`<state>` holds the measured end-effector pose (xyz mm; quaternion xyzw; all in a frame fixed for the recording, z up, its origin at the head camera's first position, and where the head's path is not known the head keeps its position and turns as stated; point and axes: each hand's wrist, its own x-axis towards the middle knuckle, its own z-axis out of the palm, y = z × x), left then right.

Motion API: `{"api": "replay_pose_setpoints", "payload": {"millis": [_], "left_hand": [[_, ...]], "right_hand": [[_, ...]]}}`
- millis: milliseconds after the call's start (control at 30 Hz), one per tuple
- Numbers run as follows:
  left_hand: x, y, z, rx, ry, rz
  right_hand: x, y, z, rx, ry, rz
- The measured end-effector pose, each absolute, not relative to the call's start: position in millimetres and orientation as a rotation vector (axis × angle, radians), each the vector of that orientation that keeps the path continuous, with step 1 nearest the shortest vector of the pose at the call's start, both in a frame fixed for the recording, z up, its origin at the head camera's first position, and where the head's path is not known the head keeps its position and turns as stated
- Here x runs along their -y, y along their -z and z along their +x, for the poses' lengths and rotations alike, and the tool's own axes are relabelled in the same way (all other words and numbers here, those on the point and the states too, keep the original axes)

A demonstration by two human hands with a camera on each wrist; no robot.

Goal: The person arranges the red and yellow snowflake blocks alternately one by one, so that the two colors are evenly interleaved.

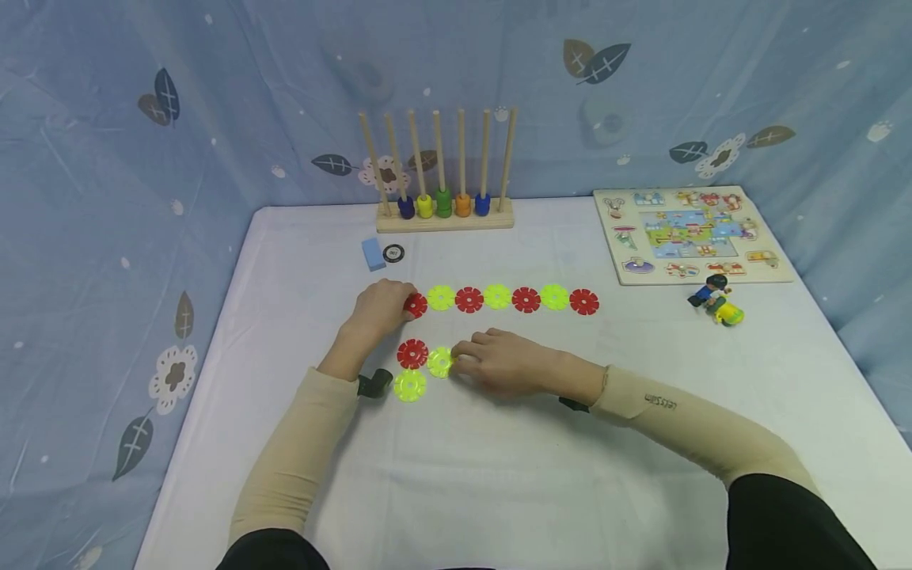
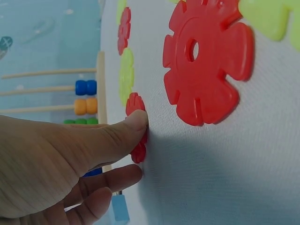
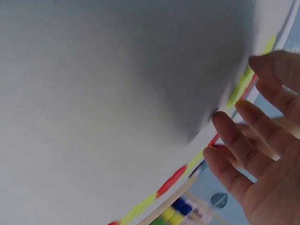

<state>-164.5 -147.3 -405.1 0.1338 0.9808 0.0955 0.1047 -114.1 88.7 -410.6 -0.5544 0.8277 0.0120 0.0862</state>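
My left hand [image 1: 381,313] pinches the leftmost red flower-shaped disc [image 2: 136,105] of the upper row, its thumb along the near edge. That row alternates red and yellow-green discs [image 1: 497,297] flat on the cloth. Nearer to me, another red disc [image 1: 412,354] lies above a yellow-green disc [image 1: 409,386]. To its right is a second yellow-green disc [image 1: 438,362], with the fingertips of my right hand [image 1: 506,360] at its right edge. The right wrist view shows those fingers loosely bent and spread; whether they touch the disc I cannot tell.
At the back stands a wooden peg rack [image 1: 445,224] with coloured beads. A blue block [image 1: 374,254] and a round black-and-white token [image 1: 393,253] lie before it. Over to the right are a picture puzzle board [image 1: 627,273] and a toy figure [image 1: 708,293] beside a yellow-green toy [image 1: 728,314].
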Motion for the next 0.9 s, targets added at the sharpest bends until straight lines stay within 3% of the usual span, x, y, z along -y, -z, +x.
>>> {"api": "replay_pose_setpoints", "payload": {"millis": [900], "left_hand": [[148.1, 404.7, -165.4, -2.876, -0.272, 0.392]], "right_hand": [[-45.7, 406.0, -119.2, -2.472, -0.061, -1.67]]}}
